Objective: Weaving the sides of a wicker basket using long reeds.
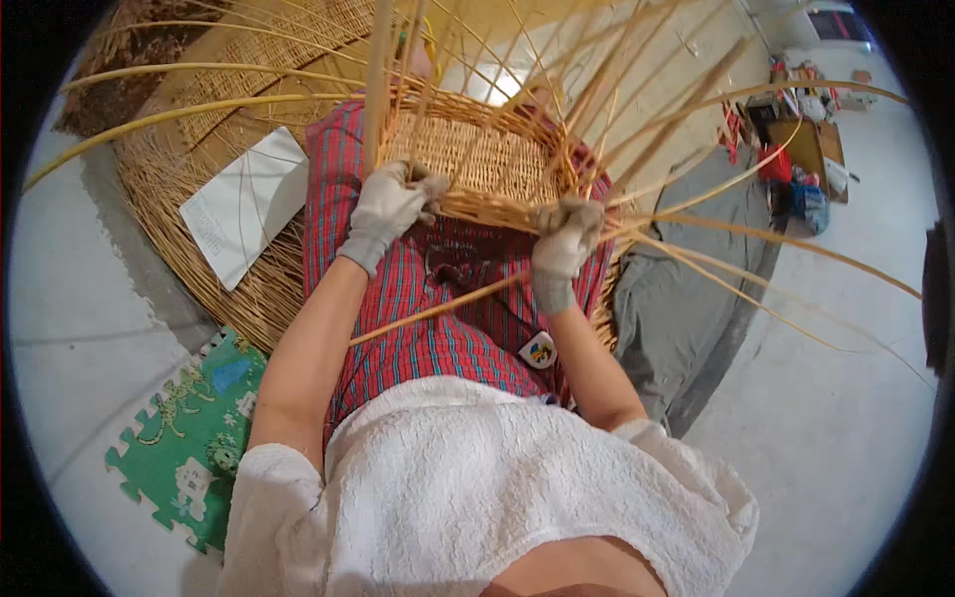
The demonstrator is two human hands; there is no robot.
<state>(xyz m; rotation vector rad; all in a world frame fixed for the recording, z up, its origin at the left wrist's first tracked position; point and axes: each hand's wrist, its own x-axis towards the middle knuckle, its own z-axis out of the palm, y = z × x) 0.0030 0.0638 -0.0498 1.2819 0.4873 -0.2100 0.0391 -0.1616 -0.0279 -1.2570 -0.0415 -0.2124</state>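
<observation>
A partly woven wicker basket (466, 147) rests across my lap, its rectangular base facing up toward me. Long pale rods (637, 109) fan out from its sides, some upright and some bent far outward. My left hand (396, 207), in a light grey work glove, is closed on the near left corner of the rim, with fingers curled over the weave. At the near right corner, my gloved right hand (567, 244) grips the same edge. One loose-looking rod (438, 310) slants over my lap below the basket; its right end is hidden near my right hand.
On the left, a sheet of paper (247, 207) lies over bundled rods (189, 234). Woven panels (269, 45) lie behind. A green foam mat (189, 448) is at lower left, a grey cloth (676, 289) at right. Assorted items (796, 149) stand farther right.
</observation>
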